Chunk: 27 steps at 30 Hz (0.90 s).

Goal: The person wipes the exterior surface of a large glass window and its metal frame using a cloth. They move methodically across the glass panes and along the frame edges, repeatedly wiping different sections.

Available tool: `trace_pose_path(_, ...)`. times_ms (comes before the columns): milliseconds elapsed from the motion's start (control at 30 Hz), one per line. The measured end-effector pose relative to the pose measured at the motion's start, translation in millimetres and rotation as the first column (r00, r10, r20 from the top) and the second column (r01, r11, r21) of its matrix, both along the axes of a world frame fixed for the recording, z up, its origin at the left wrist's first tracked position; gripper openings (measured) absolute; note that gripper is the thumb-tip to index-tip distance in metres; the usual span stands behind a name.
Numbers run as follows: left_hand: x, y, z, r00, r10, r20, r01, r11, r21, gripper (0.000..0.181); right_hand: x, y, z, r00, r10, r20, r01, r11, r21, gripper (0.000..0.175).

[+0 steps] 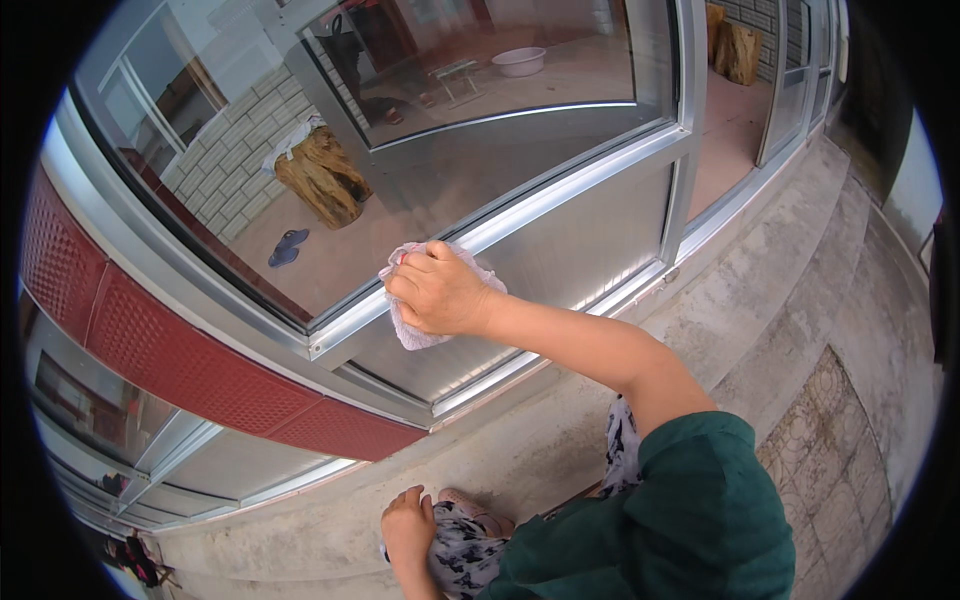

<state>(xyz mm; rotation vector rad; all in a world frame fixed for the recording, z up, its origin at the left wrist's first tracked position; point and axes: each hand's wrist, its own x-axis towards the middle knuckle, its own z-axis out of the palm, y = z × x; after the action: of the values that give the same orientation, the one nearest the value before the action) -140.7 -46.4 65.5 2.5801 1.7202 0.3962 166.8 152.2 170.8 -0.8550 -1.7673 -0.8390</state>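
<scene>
My right hand [439, 292] grips a pale pink cloth [420, 336] and presses it on the silver metal rail [525, 202] below a large glass pane [420, 180]. Part of the cloth hangs over the brushed metal lower panel [592, 232]. Lower down, my left hand [409, 525] hangs beside my patterned trousers [465, 547], its fingers loosely bent; whether it holds anything cannot be told.
Red textured tiles [187, 360] cover the wall left of the frame. An open doorway [727, 135] is at the upper right. Concrete steps [780, 247] run along the right. Behind the glass show a wooden stump [322, 176] and blue slippers [287, 247].
</scene>
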Motion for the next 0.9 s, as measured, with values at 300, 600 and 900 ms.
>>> trace_pose_path(300,44,24,7,0.999,-0.014,-0.038,0.002,0.954,-0.301,0.027,249,-39,-16,0.933,-0.353,-0.069,0.355,0.935,0.013,0.030)
trace_pose_path(600,56,42,-13,0.987,-0.122,-0.105,0.113,0.990,-0.090,0.018,412,-57,-19,0.741,-0.651,-0.166,0.649,0.757,-0.075,0.025)
trace_pose_path(900,52,33,-8,0.996,-0.087,-0.037,0.082,0.989,-0.121,0.016,365,-35,-3,0.508,-0.733,-0.452,0.683,0.663,-0.308,0.020)
